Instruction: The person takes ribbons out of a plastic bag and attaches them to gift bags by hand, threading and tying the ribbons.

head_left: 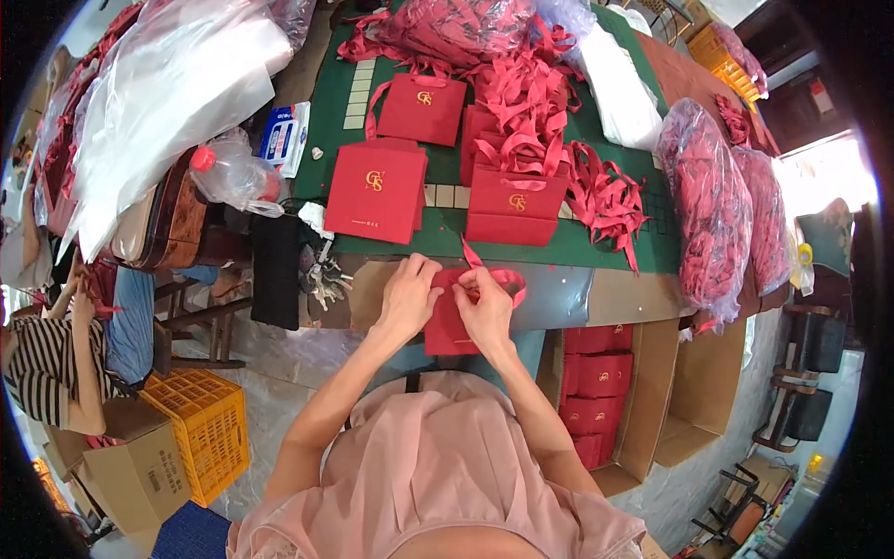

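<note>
A small red paper bag (448, 333) is in front of me at the table's near edge. My left hand (408, 300) is closed on its upper left side. At the bag's top my right hand (484, 307) is pinched on a red ribbon (508, 278), which loops out past the fingers; one end sticks up above them. Just beyond lie flat red bags (374, 189) in a stack, another red bag (422, 110) with a ribbon handle, and a red bag pile (518, 207) topped with ribbon handles. The fingertips partly hide where ribbon and bag meet.
Loose red ribbons (607, 200) lie on the green mat (372, 244). Plastic-wrapped bundles (705, 214) stand at the right. Below the table, a cardboard box (643, 410) holds red bags. A plastic bottle (233, 172) and keys (326, 279) are at the left, with another person (58, 359) beyond.
</note>
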{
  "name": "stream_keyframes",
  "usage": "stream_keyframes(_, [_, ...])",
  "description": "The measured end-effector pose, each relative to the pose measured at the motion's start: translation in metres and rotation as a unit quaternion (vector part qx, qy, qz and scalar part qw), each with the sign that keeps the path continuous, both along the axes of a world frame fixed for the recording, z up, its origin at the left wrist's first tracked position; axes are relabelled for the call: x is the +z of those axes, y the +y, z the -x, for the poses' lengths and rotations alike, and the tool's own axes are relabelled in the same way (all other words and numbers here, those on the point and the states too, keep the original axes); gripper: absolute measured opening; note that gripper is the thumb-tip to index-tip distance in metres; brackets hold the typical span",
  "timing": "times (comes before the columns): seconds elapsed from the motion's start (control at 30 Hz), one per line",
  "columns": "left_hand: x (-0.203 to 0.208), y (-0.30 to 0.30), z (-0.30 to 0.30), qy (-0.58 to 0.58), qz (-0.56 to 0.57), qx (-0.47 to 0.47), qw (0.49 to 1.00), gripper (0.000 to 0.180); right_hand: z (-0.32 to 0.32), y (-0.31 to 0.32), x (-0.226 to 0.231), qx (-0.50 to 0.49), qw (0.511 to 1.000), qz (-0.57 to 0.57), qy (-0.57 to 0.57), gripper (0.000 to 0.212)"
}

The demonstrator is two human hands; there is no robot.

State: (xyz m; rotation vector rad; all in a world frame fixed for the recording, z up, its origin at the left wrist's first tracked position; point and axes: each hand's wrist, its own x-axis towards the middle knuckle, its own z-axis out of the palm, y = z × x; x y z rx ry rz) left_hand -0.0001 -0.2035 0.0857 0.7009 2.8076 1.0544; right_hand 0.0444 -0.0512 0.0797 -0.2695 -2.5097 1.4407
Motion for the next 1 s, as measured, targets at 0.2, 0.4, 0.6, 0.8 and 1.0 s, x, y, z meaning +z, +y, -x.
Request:
stream_keyframes(0.2, [0.002, 0.005, 0.001, -0.02, -0.028, 0.004, 0.999, 0.02, -0.002, -0.004, -0.003, -0.013, 1.0, 0.007, -0.027, 0.015])
stream_keyframes(0.4, [0.003, 0.008, -0.001, -0.018, -0.04, -0.004, 0.999, 0.013, -0.001, -0.01, 0.004, -0.024, 0.999, 0.021, -0.014, 0.016])
stream_keyframes(0.6, [0.006, 0.01, 0.0, -0.033, -0.05, -0.002, 0.998, 0.013, -0.003, -0.015, -0.001, -0.017, 0.995, -0.083, 0.048, 0.019])
stream_keyframes(0.8, [0.007, 0.009, 0.0, -0.057, -0.127, 0.04, 0.99, 0.013, -0.006, -0.003, 0.021, 0.011, 0.997, -0.073, 0.016, 0.016])
stream_keyframes(1.0, [0.016, 0.016, -0.003, -0.025, -0.119, 0.005, 0.993, 0.013, -0.01, 0.001, 0.019, 0.029, 0.994, -0.103, 0.0, 0.009])
